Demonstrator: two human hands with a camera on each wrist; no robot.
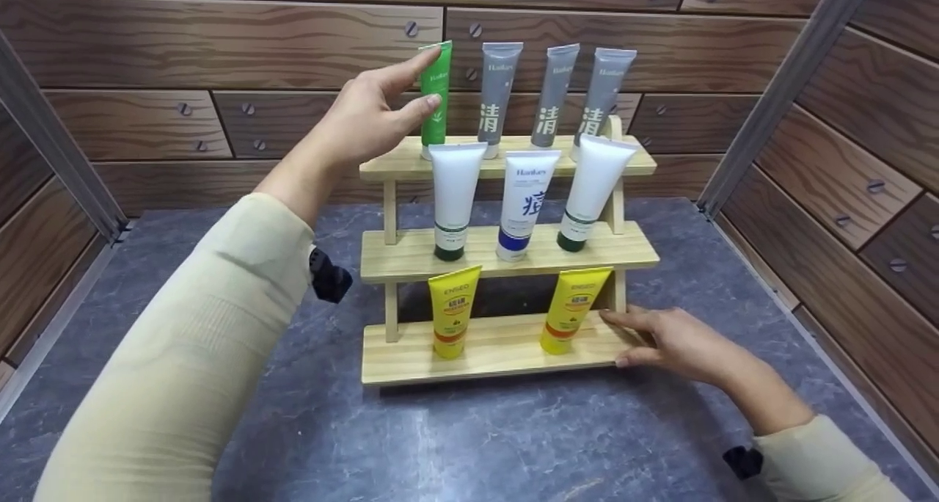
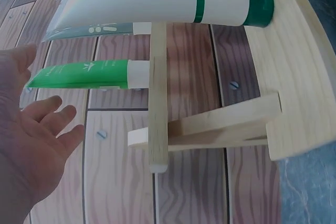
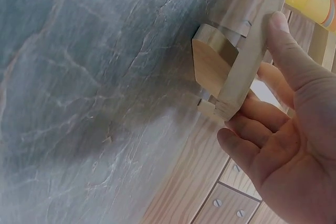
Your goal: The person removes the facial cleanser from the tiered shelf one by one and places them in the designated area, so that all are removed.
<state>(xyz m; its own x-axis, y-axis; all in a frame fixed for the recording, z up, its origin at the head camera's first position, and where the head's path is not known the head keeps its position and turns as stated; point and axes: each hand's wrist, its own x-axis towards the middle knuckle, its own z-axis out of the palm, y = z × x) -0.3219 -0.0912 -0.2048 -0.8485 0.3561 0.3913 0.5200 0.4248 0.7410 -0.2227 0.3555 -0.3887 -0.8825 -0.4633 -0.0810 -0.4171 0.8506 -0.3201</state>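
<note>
Pale pine, three steps of it: the wooden rack [image 1: 506, 256] stands on the grey marbled tabletop [image 1: 469, 443] with tubes upright on every step. My left hand [image 1: 367, 120] is raised at the top step, fingers straight and spread with nothing in them; the forefinger reaches to the crimped upper end of the green tube [image 1: 436, 91] and the thumb lies just beside its middle, though I cannot tell whether either truly touches. In the left wrist view my palm [image 2: 31, 145] is open and stands apart from the green tube [image 2: 84, 73], which shows its white cap end against the rack's upright [image 2: 157, 93]. The green tube stands at the left end of the top step, next to three grey tubes [image 1: 555, 95]. On the middle step stand two white tubes with dark green caps [image 1: 455, 197] and, between them, a white tube with a blue cap [image 1: 524, 202]; on the bottom step stand two yellow tubes [image 1: 452, 310]. My right hand [image 1: 671, 340] rests at the right end of the bottom step, near one yellow tube; in the right wrist view my thumb [image 3: 289, 45] presses on the board's edge and my fingers [image 3: 252, 124] curl under it, so I hold the rack [image 3: 247, 72] there.
</note>
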